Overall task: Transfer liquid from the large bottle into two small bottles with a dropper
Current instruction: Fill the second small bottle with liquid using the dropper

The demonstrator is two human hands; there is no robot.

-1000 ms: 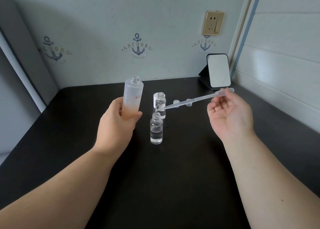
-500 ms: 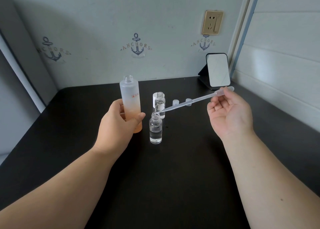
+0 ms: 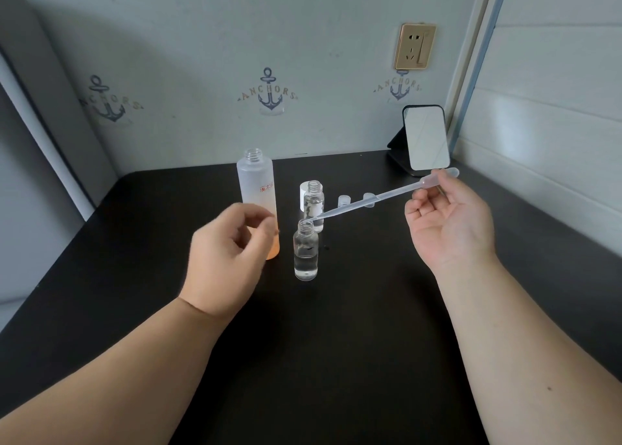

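Right hand (image 3: 449,222) pinches the bulb end of the dropper (image 3: 377,198) between thumb and fingertips, palm turned up, the other fingers loosely curled. The dropper slants down toward 8 o'clock from that hand, and its tip sits right at the open mouth of the near small bottle (image 3: 305,251); can't tell if it's actually inside the neck or just touching the rim. That bottle stands upright on the black table (image 3: 353,343) with clear liquid in it.

Left hand (image 3: 229,259) is holding nothing: fingers loosely curled and relaxed, hovering just in front of the large bottle (image 3: 257,195), looks a bit blurry. Whether a fingertip grazes the bottle I can't say. The large bottle stands upright and uncapped, frosted on top fading to orange at the bottom, at about 10 o'clock from the near small bottle.

The far small bottle (image 3: 314,204) is at 12 o'clock from the near one, also uncapped, with a white cap (image 3: 303,194) just behind it. Two little clear caps (image 3: 356,199) lie at 2 o'clock, under the dropper's line. A mirror (image 3: 425,138) leans in the far right corner, and a wall socket (image 3: 414,45) is above it.
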